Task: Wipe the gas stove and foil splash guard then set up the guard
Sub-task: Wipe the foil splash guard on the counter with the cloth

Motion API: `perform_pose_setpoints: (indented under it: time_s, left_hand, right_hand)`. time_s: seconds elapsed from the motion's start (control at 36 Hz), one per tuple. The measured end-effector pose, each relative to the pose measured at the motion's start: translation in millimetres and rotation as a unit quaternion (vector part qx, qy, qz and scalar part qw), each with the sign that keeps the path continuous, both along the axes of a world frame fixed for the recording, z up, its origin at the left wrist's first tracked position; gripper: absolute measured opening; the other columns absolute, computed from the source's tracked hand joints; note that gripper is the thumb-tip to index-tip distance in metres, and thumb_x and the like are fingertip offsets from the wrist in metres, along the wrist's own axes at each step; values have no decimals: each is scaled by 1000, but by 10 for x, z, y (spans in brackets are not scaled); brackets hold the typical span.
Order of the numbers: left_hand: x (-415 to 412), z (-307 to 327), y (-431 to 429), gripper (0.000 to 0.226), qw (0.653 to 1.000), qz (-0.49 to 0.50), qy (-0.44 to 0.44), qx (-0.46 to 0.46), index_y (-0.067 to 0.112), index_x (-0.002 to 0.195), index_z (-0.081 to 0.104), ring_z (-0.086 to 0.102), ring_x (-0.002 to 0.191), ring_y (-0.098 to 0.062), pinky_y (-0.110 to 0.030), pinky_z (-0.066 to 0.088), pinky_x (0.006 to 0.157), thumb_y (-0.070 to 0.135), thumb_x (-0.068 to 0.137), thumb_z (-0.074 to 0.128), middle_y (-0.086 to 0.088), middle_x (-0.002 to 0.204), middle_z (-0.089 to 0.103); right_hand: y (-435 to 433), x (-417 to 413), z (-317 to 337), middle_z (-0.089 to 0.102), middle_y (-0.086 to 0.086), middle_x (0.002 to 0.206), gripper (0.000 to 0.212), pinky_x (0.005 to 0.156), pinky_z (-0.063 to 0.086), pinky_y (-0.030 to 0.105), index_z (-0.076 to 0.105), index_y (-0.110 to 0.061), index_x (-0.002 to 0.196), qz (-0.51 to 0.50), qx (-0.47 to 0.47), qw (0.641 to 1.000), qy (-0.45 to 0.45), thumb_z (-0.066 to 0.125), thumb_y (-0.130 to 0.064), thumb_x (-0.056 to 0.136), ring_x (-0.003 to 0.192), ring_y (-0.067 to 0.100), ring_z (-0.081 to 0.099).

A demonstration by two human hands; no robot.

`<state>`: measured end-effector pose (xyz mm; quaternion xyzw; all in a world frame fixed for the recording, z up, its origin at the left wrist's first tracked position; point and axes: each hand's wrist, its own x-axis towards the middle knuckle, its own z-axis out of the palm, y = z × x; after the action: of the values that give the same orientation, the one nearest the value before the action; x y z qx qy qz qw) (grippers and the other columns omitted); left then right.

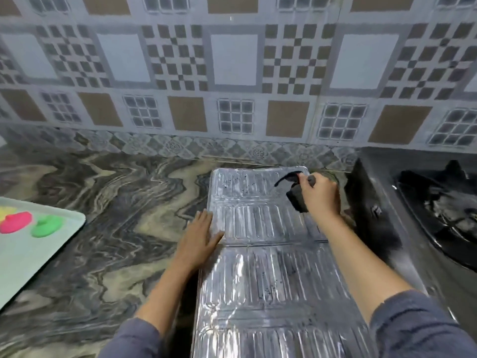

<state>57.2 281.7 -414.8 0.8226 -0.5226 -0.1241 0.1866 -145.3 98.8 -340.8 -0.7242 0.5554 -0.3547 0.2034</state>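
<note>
The foil splash guard (260,267) lies flat on the marble counter, a long ribbed silver panel running from the front edge toward the wall. My left hand (200,236) presses flat on its left edge, fingers spread. My right hand (321,196) is closed on a dark cloth (295,198) pressed onto the guard's far right corner; a dark strip of the cloth trails up to the left. The gas stove (413,228) stands to the right, steel with a black burner grate (451,210).
A pale green tray (38,259) with pink, green and yellow round items sits at the left counter edge. The patterned tiled wall (232,73) rises behind the marble counter (116,202). The stove's side stands close to the guard's right edge.
</note>
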Motion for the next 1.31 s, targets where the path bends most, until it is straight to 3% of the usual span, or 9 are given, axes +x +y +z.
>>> perform_pose_setpoints:
  time_s: [0.08, 0.17, 0.39, 0.56, 0.72, 0.81, 0.92, 1.06, 1.31]
  left_hand:
    - [132, -78, -119, 70, 1000, -15, -16, 19, 11, 148, 12, -2, 146, -18, -36, 4, 119, 48, 94, 36, -4, 158, 6]
    - [181, -178, -198, 72, 999, -24, -24, 31, 13, 148, 4, -8, 146, -17, -36, -2, 118, 51, 94, 32, -3, 158, -2]
    - [211, -360, -242, 71, 998, -20, -57, 25, 16, 149, -2, -12, 143, -11, -31, -8, 115, 57, 94, 20, 3, 157, -9]
    - [206, -400, -235, 71, 997, -12, -70, 26, 18, 149, -2, -11, 144, -11, -30, -7, 116, 59, 93, 16, 4, 157, -9]
    - [206, -375, -258, 81, 998, -7, -62, 33, 19, 149, 3, -5, 146, -12, -32, -1, 118, 65, 83, 7, 3, 158, -3]
    - [208, -294, -308, 86, 997, 4, -50, 52, 19, 149, 10, 3, 147, -16, -35, 6, 118, 67, 78, 11, 2, 159, 4]
    - [141, -201, -411, 72, 996, 39, -44, 72, 18, 149, 9, 4, 147, -18, -38, 8, 118, 57, 92, 28, 0, 159, 3]
    - [91, -396, -437, 86, 995, 38, -73, 64, 18, 148, -7, -17, 142, -9, -34, -12, 115, 66, 77, -7, 2, 157, -15]
    - [99, -441, -434, 82, 996, 27, -72, 39, 18, 148, -6, -15, 142, -6, -31, -10, 118, 62, 79, -6, 4, 157, -12]
  right_hand:
    - [-227, 103, -105, 51, 16, 66, 45, 56, 27, 32, 39, -9, 57, -24, -8, 999, 36, 47, -34, 95, 72, 36, 53]
    - [-412, 198, -199, 61, 25, 90, 38, 60, 31, 32, 58, 0, 86, -39, -18, 995, 86, 44, -34, 96, 84, 39, 57]
    - [-566, 305, -738, 67, 23, 100, 33, 77, 44, 41, 62, -2, 101, -10, -19, 979, 203, 43, -29, 96, 94, 39, 60]
    - [-520, 305, -1046, 63, 19, 118, 51, 109, 24, 44, 59, -4, 113, 14, -7, 984, 180, 30, -37, 89, 120, 31, 50]
    - [-579, 318, -1034, 28, 8, 153, 50, 116, -4, 47, 35, -15, 140, 16, 50, 970, 237, 34, -39, 97, 145, 27, 11]
    - [-576, 359, -1026, 15, 10, 157, 56, 114, -12, 48, 26, -17, 145, -8, 77, 962, 261, 31, -43, 96, 146, 28, -4]
    - [-564, 406, -1022, 6, 17, 157, 65, 115, -12, 44, 14, -11, 148, -35, 98, 960, 260, 30, -47, 95, 145, 32, -10]
    - [-592, 469, -1032, 7, 18, 157, 70, 116, -9, 44, 12, -6, 147, -44, 108, 961, 251, 29, -49, 95, 145, 32, -6]
    - [-906, 721, -1048, 14, 17, 156, 70, 117, -3, 41, 16, -2, 146, 7, 79, 961, 264, 30, -48, 95, 145, 27, 8]
